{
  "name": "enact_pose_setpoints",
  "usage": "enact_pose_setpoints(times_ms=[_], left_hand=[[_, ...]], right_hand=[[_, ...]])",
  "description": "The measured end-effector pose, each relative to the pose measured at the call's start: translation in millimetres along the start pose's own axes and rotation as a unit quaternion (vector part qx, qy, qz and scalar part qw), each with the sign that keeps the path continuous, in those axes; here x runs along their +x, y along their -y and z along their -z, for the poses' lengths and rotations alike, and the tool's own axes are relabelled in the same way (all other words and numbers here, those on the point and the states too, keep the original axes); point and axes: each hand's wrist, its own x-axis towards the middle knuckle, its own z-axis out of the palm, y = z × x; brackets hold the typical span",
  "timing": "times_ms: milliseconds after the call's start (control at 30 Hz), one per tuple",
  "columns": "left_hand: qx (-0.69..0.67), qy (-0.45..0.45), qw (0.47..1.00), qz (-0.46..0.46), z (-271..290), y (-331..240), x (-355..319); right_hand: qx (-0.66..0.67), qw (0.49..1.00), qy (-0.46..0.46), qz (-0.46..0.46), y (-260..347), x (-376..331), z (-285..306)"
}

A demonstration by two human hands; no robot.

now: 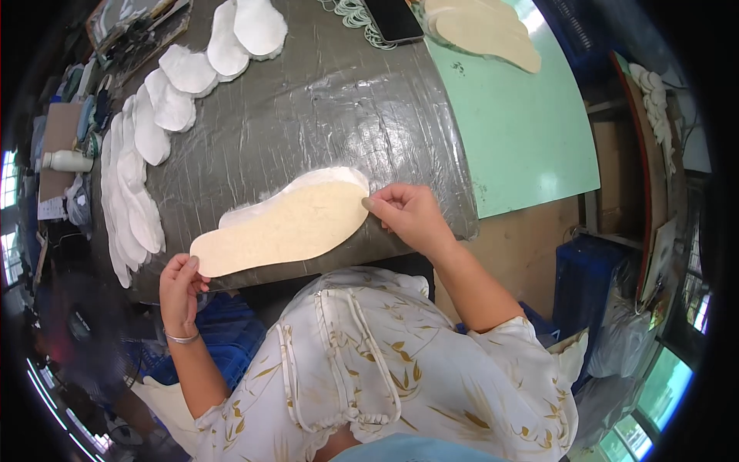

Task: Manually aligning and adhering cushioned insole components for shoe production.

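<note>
Holding: left hand [181, 289] pinches the insole's [285, 227] narrow heel end between thumb and fingers; right hand [412, 215] pinches the broad toe end, thumb on top, other fingers curled.
Crate [231, 327]: blue, below the left fingers, partly hidden by forearm and shirt; contents cannot be told.
Bin [577, 292]: blue, well to the right of the right fingers; contents unclear.
Bag [620, 339]: clear plastic, crumpled, just beside the bin; what it holds is unclear.
Bottle [69, 162]: white, opaque, beyond and left of the left fingers.
Insole: stretched between both sets of fingers, above the table's [308, 131] near edge; cream, smooth, flat, faintly marked.
Pad [285, 193]: white, fuzzy-edged, under the insole, peeking out along its far side, just left of the right fingertips.
</note>
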Motion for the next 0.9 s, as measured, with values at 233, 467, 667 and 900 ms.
enact_pose_setpoints(times_ms=[233,467,667,900], left_hand=[[0.036,0.006,0.999,0.027,-1.7,-11.0,18.8],[0.071,0.015,0.996,0.045,-4.8,-24.0,30.8],[0.079,0.024,0.995,0.053,-3.1,-22.2,34.6],[0.08,0.023,0.995,0.059,-5.8,-22.1,36.4]], right_hand=[[-0.056,0.997,-0.02,0.045,-3.9,18.5,1.7],[-0.073,0.997,-0.014,0.03,-7.8,27.7,6.0],[-0.061,0.998,-0.015,-0.014,-1.4,29.0,7.3],[-0.066,0.998,-0.015,-0.011,-2.5,30.5,8.6]])
